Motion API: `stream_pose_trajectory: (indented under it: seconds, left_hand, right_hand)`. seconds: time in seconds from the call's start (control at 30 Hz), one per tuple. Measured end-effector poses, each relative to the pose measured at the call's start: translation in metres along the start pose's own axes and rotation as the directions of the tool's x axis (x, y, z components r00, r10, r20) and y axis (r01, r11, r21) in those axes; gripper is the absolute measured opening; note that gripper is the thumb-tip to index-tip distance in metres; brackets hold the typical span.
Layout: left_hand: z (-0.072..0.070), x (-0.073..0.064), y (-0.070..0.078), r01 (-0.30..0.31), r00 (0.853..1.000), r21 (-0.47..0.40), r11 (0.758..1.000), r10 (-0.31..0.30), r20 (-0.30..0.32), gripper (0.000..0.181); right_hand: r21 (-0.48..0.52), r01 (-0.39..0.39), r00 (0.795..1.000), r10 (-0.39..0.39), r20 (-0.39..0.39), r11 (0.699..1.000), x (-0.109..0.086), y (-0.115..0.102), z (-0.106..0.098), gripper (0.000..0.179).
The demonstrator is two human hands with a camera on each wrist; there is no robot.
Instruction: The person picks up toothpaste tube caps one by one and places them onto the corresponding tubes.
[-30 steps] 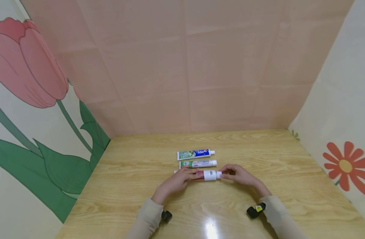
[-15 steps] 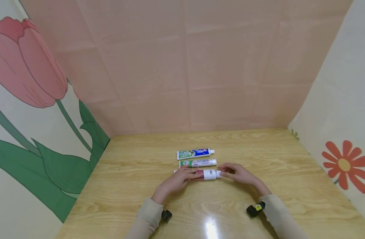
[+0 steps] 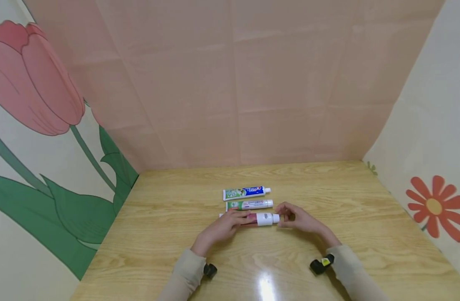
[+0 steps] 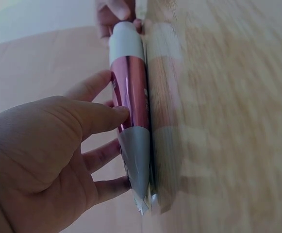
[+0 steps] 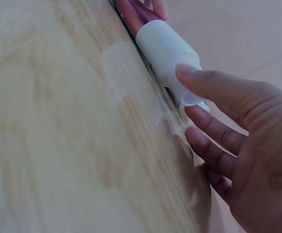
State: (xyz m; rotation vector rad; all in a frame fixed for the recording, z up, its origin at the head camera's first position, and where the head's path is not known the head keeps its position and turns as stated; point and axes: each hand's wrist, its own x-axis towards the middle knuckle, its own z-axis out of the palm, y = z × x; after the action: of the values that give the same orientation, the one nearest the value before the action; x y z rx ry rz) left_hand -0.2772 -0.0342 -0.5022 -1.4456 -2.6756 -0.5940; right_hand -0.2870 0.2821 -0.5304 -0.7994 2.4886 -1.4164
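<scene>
A maroon and white toothpaste tube (image 3: 264, 219) lies flat across the table, its white cap (image 3: 276, 218) pointing right. My left hand (image 3: 227, 224) holds the tube around its middle. In the left wrist view, the thumb (image 4: 114, 116) rests on the maroon band, and the other fingers are along the far side. Around the cap end, my right hand (image 3: 299, 219) has its thumb and forefinger spread apart. The right wrist view shows that thumb (image 5: 204, 80) overlapping the tube's white shoulder, with the other fingertips just beyond the cap's end.
Just behind lies a green and white toothpaste tube (image 3: 252, 205), with a blue and green toothpaste tube (image 3: 246, 192) farther back. The wood-grain table (image 3: 169, 200) meets a pink covering (image 3: 200, 104) at the back, and flower-printed panels (image 3: 422, 167) stand at the sides.
My right forefinger has lifted and spread from the thumb, where both were closed at the cap before. The left hand and the tubes have kept their places.
</scene>
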Motion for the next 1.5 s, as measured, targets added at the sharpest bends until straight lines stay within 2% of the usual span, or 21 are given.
stream_pose_trajectory:
  seconds: [0.23,0.6,0.77,0.9,1.0,1.13,1.23,1.33,1.5]
  left_hand:
    - [0.0,0.0,0.001,0.036,0.999,-0.029,0.999,-0.036,0.02,0.046]
    - [0.0,0.001,0.0,0.018,1.0,-0.023,1.0,-0.018,0.006,0.043]
    - [0.0,0.001,-0.001,-0.008,1.0,-0.006,1.0,0.008,-0.008,0.042]
    - [0.0,0.001,-0.003,-0.02,1.0,-0.028,0.999,0.02,-0.016,0.04]
    - [0.0,0.001,-0.002,-0.017,1.0,-0.039,0.999,0.017,-0.014,0.039]
    - [0.001,0.001,-0.004,-0.021,1.0,-0.027,0.999,0.021,-0.021,0.039]
    - [0.002,0.001,-0.005,-0.041,0.998,-0.031,0.999,0.04,-0.038,0.038]
    - [0.003,0.001,-0.005,-0.055,0.997,-0.035,0.998,0.053,-0.052,0.039]
    - [0.001,0.0,-0.004,-0.049,0.998,-0.05,0.998,0.047,-0.041,0.039]
  right_hand:
    - [0.024,-0.006,1.0,0.006,-0.024,1.0,0.0,-0.001,0.002,0.032]
    - [-0.018,-0.047,0.998,0.047,-0.035,0.999,0.001,0.0,0.002,0.027]
    - [-0.022,-0.055,0.998,0.054,-0.037,0.998,0.001,-0.001,0.002,0.025]
    - [-0.043,-0.054,0.998,0.052,-0.047,0.998,0.002,-0.002,0.002,0.022]
    - [-0.069,-0.062,0.997,0.058,-0.048,0.996,0.002,-0.012,0.001,0.02]
    - [-0.085,-0.072,0.996,0.068,-0.051,0.994,0.003,-0.01,0.0,0.019]
    - [-0.104,-0.075,0.995,0.068,-0.071,0.992,0.004,0.001,0.001,0.019]
    - [-0.128,-0.081,0.994,0.07,-0.085,0.988,0.004,0.0,0.003,0.019]
    - [-0.157,-0.084,0.994,0.071,-0.086,0.984,0.005,-0.006,0.004,0.018]
